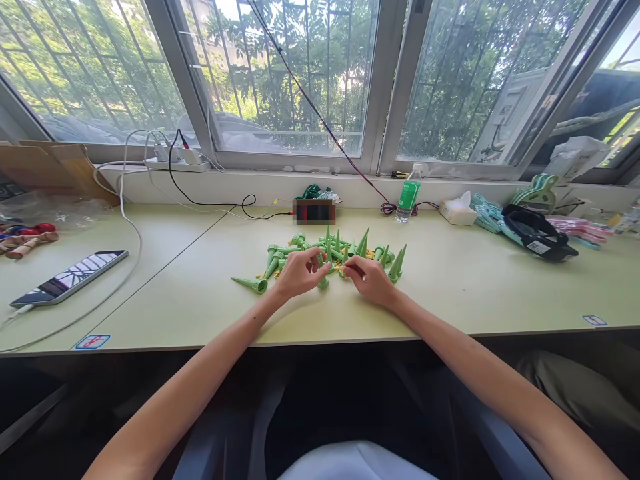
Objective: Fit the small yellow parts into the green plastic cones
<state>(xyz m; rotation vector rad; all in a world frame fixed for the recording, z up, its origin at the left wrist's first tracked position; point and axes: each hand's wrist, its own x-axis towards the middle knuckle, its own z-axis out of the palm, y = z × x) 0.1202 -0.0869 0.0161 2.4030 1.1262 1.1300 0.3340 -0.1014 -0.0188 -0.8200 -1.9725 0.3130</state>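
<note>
A heap of green plastic cone-shaped spikes (273, 262) lies on the table in front of me, some on their sides and others point up. Small yellow pieces (370, 254) show among them. My left hand (300, 273) is closed, thumb and fingers curled around a green plastic spike (323, 282) at the heap's near edge. Close by on the right, my right hand (371, 281) pinches with thumb and forefinger; what sits between the tips is too small to make out. One loose spike (250, 285) lies at the left of the heap.
Behind the heap sits a blurred dark device (314, 212) on a cable. A green-labelled bottle (409, 193), tissue pack (458, 211) and black strap-like item (540, 233) stand to the right. A charging phone (70, 277) lies left. The table's front edge (340, 341) is near me.
</note>
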